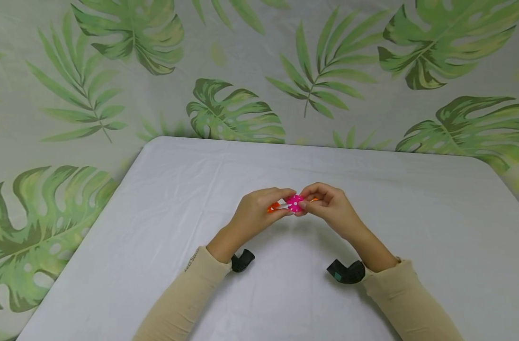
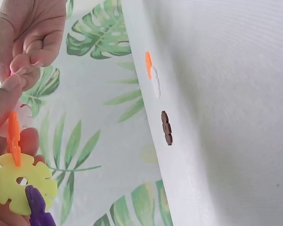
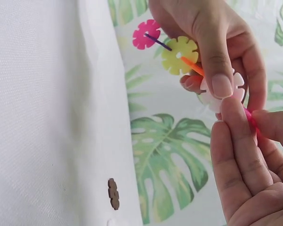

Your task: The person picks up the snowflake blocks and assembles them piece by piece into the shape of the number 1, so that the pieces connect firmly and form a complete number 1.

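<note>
One disc chain (image 3: 172, 63), held above tabletop (image 1: 242, 166): left hand (image 1: 259, 203) grips white disc (image 3: 211, 99), right hand (image 1: 332, 206) pinches pink disc (image 1: 295, 203) beside it. Skewed push may prevent interlock; hard squeeze may spring chain apart.

The yellow flower-shaped notched disc (image 2: 9, 181) and the orange notched disc (image 2: 13, 137) look like smooth matt plastic; the white notched disc (image 3: 208, 99), translucent plastic. Faintly creased, matt white cloth (image 1: 136, 227) covers the desk (image 1: 434, 227). The 2 beige near-side sleeves (image 1: 180, 303) look like matt cloth.
</note>
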Demonstrator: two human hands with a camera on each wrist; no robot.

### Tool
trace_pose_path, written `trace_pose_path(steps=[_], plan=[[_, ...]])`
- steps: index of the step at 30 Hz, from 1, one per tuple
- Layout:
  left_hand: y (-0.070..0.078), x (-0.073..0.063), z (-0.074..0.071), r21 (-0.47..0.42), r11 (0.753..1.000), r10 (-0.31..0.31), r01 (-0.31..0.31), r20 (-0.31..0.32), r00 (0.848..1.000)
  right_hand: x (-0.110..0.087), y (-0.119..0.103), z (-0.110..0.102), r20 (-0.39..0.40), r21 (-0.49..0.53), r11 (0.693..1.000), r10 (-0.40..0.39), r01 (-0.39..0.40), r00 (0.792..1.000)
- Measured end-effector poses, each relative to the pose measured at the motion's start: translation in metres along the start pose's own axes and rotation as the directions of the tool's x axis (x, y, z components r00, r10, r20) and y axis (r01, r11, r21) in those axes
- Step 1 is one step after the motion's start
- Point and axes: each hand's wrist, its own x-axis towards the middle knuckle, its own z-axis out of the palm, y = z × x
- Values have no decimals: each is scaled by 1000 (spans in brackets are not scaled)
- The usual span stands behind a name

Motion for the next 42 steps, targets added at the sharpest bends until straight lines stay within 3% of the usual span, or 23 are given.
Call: trace_pose_path(steps=[5, 13, 23, 28, 35, 42], plan=[[-1, -1, 0, 1, 1000, -20, 20, 9, 1000, 0, 0, 1, 12, 10, 1000, 2, -2, 1000], [-2, -1, -3, 4, 999, -39, 39, -32, 999, 1, -2, -10, -30, -131, 991, -41, 36, 999], [-5, -1, -7, 9, 1000, -27, 28, -64, 998, 4, 10, -38, -114, -315, 947, -99, 59, 988], [-8, -1, -8, 8, 1000, -21, 22, -84, 996, 4, 17, -48, -127, -324, 945, -83, 38, 988], [-10, -1, -10, 25, 999, -22, 24, -94, 995, 1, 31, -57, -146, -289, 956, 12, -54, 989], [-11, 0, -11, 13, 1000, -25, 26, -111, 994, -1, 56, -68, -142, -347, 929, 82, -127, 986]])
